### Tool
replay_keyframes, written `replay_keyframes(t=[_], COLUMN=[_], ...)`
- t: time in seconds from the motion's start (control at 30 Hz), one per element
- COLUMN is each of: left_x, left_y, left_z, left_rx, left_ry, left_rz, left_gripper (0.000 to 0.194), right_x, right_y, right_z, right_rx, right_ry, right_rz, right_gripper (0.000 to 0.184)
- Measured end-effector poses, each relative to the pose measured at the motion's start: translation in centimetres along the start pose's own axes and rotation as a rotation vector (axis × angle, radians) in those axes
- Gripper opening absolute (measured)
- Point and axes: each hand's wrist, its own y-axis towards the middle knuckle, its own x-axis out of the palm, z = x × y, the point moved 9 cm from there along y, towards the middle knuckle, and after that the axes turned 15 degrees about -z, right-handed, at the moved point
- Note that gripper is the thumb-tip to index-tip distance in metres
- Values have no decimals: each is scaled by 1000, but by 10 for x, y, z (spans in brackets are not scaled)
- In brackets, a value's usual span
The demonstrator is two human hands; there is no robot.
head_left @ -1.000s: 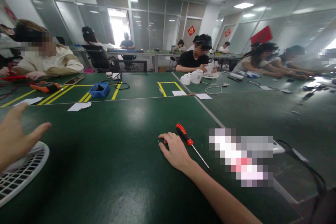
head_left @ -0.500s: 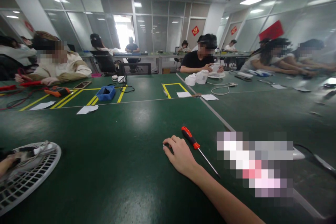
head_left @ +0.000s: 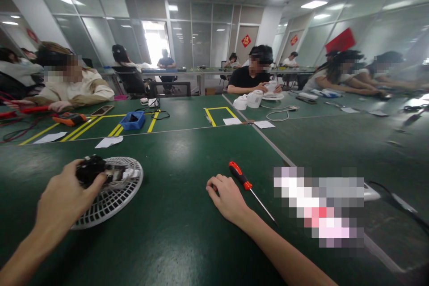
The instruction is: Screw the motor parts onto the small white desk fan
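Note:
My left hand (head_left: 67, 192) is wrapped around the black fan motor (head_left: 90, 170) at the left. The motor is joined to a round white fan grille (head_left: 115, 212), and wires with a white connector (head_left: 130, 174) lie over it. The grille is tilted, at or just above the green table; I cannot tell if it touches. My right hand (head_left: 228, 196) lies on the table near the middle, fingers curled and thumb against them. Whatever it may pinch is too small to name. Just right of it lies a red and black screwdriver (head_left: 241, 176), its shaft pointing towards me.
A blurred-out patch (head_left: 318, 205) hides items at the right. A blue bin (head_left: 133, 119), an orange meter (head_left: 70, 119) and paper slips (head_left: 109, 141) lie beyond the table seam. Across the table a person in black (head_left: 250, 76) handles white parts; white housings (head_left: 254, 98) stand nearby.
My left hand has brought the motor and grille in from the left edge, rightwards and further onto the table. My right hand and the screwdriver have stayed almost where they were.

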Motion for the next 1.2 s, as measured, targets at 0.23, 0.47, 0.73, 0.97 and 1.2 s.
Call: replay_keyframes(t=[0.23,0.47,0.73,0.97,1.2], left_x=[20,31,39,40,45], left_y=[-26,-36,-37,-57,-104], left_z=[112,177,204,210,202], left_rx=[252,520,615,819,947], left_ry=[-330,-448,-585,-609,-535], left_rz=[-81,-57,-50,69,319], left_gripper=[63,58,50,67,68], right_x=[0,5,5,6,7], right_y=[-1,0,-2,-6,-10], right_z=[0,1,-8,-12,-15], right_rx=[-7,-36,-91,-178,-275], right_ry=[4,2,27,135,213], right_rz=[1,-6,-28,13,76], right_gripper=[9,8,13,18,14])
